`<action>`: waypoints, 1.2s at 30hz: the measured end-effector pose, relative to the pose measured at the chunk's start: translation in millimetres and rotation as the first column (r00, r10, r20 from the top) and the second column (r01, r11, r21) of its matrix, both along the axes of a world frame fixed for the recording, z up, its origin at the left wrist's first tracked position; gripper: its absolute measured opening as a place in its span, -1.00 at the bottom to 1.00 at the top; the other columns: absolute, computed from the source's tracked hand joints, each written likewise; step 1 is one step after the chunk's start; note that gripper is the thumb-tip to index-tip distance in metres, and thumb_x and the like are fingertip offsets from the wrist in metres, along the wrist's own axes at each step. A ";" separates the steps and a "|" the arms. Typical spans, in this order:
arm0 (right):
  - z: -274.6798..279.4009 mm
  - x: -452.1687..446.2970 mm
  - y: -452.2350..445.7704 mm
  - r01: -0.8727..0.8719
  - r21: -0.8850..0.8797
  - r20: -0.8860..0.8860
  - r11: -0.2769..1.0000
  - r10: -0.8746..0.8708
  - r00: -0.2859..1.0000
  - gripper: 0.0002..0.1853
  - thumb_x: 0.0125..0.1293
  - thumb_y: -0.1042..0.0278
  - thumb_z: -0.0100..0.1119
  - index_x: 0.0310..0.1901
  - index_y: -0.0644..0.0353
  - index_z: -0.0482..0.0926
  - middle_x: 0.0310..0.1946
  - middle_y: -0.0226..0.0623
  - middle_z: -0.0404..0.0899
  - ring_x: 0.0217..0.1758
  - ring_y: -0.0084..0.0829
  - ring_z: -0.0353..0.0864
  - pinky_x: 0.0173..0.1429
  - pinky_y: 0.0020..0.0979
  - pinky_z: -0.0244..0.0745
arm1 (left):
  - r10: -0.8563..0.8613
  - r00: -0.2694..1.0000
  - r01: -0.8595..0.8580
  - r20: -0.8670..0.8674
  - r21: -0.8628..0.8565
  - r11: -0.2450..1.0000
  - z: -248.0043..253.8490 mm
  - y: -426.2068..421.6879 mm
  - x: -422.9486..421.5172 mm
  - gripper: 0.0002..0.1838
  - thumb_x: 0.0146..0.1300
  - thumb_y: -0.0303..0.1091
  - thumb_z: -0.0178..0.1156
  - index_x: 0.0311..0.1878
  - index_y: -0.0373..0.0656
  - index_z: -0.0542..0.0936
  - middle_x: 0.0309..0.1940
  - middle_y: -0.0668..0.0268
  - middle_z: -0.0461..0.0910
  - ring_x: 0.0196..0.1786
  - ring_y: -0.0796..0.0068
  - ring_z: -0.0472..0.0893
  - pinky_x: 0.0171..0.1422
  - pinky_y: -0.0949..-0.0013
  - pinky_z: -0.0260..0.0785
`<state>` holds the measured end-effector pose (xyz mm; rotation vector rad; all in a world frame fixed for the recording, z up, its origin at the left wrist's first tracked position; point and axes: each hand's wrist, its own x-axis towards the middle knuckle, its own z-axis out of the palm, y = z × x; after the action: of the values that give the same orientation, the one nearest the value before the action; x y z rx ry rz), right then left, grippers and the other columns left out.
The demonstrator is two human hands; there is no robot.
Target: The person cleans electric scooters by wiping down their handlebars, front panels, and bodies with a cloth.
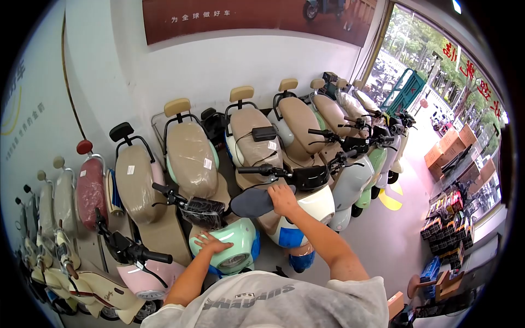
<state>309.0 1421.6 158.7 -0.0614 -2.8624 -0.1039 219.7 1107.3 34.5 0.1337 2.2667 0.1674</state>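
My left hand (212, 244) lies with its fingers spread on the front panel of a mint-green scooter (236, 236), just above its round headlight. Plastic wrap covers that scooter's dash (203, 212). My right hand (283, 200) grips one end of a dark grey cloth (251, 203), which stretches flat to the left. The cloth is between the mint-green scooter and a cream scooter (314, 210) with a blue patch on its front. Above my right hand are the cream scooter's black handlebar grip (254, 170) and dash (307, 177).
More scooters stand close together in a row, including a pink one (153, 276) at left and a pale grey one (353, 186) at right. A white wall (120, 60) is behind them. Stacked boxes (445, 229) and cardboard (448, 147) line the glass front at right.
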 end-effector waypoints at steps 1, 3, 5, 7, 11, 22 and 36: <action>2.5 -0.2 0.7 -0.006 -0.018 0.049 1.000 0.007 0.999 -0.56 -0.04 0.42 0.26 -0.05 0.21 0.46 -0.14 -0.13 0.53 -0.01 -0.10 0.55 0.16 -0.18 0.39 | 0.000 1.000 0.000 -0.001 -0.008 1.000 0.5 0.8 0.1 0.75 -0.26 0.62 0.35 0.50 -0.38 -0.62 0.49 -0.37 -0.75 0.51 -0.51 -0.69 0.58 -0.28 -0.64; 7.8 -0.1 1.5 -0.011 -0.036 0.096 0.999 0.014 0.995 -0.58 -0.03 0.42 0.26 -0.06 0.21 0.46 -0.15 -0.12 0.55 -0.03 -0.09 0.57 0.14 -0.18 0.41 | 0.055 0.998 -0.055 -0.010 -0.015 0.998 -2.5 1.4 1.5 0.75 -0.28 0.56 0.43 0.53 -0.28 -0.62 0.51 -0.33 -0.74 0.53 -0.45 -0.69 0.55 -0.41 -0.44; 13.9 -1.4 2.4 -0.021 -0.028 0.219 0.999 0.027 0.975 -0.52 -0.04 0.25 0.37 -0.07 0.22 0.46 -0.14 -0.11 0.56 -0.03 -0.07 0.59 0.14 -0.17 0.42 | 0.052 0.999 -0.052 0.003 0.007 0.999 -8.7 0.4 -1.1 0.74 -0.28 0.56 0.43 0.53 -0.27 -0.62 0.51 -0.32 -0.75 0.53 -0.45 -0.69 0.55 -0.42 -0.43; 30.5 0.5 -2.8 -0.021 -0.078 0.232 0.997 0.039 0.972 -0.42 -0.09 0.11 0.43 -0.06 0.23 0.46 -0.12 -0.10 0.56 0.00 -0.07 0.58 0.15 -0.17 0.41 | 0.056 0.998 -0.056 0.018 0.025 0.998 -9.5 -2.2 0.1 0.74 -0.27 0.55 0.43 0.53 -0.26 -0.62 0.51 -0.31 -0.75 0.53 -0.45 -0.70 0.55 -0.42 -0.42; 36.7 8.9 -5.6 -0.101 -0.106 0.167 0.989 0.118 0.979 -0.10 -0.28 -0.24 0.54 0.01 0.26 0.47 -0.09 -0.09 0.54 0.06 -0.08 0.53 0.20 -0.15 0.37 | 0.098 0.995 -0.099 0.020 0.060 0.993 -13.3 -1.5 3.6 0.73 -0.27 0.58 0.40 0.54 -0.24 -0.61 0.51 -0.30 -0.77 0.53 -0.45 -0.70 0.55 -0.43 -0.38; 22.4 -7.7 -47.4 0.061 -0.189 0.036 0.980 -0.055 0.998 -0.06 -0.21 -0.36 0.49 0.05 0.29 0.49 -0.04 -0.09 0.56 0.10 -0.09 0.54 0.23 -0.16 0.34 | 0.098 0.995 -0.098 0.026 -0.012 0.995 -24.6 4.1 -1.0 0.73 -0.28 0.58 0.41 0.55 -0.20 -0.60 0.52 -0.25 -0.78 0.54 -0.43 -0.67 0.54 -0.44 -0.34; 33.9 -47.7 -58.3 0.249 -0.375 0.263 0.893 -0.155 0.952 -0.17 -0.03 -0.41 0.36 -0.03 0.31 0.53 -0.18 0.02 0.68 -0.06 0.01 0.69 0.07 -0.10 0.55 | 0.113 0.993 -0.114 0.019 0.077 0.990 4.2 0.6 7.2 0.72 -0.27 0.55 0.42 0.55 -0.25 -0.58 0.51 -0.33 -0.74 0.53 -0.46 -0.69 0.53 -0.45 -0.44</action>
<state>261.3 1363.2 192.6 -0.4621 -3.0454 0.4765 226.9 1107.9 38.7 0.0441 2.2545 0.3166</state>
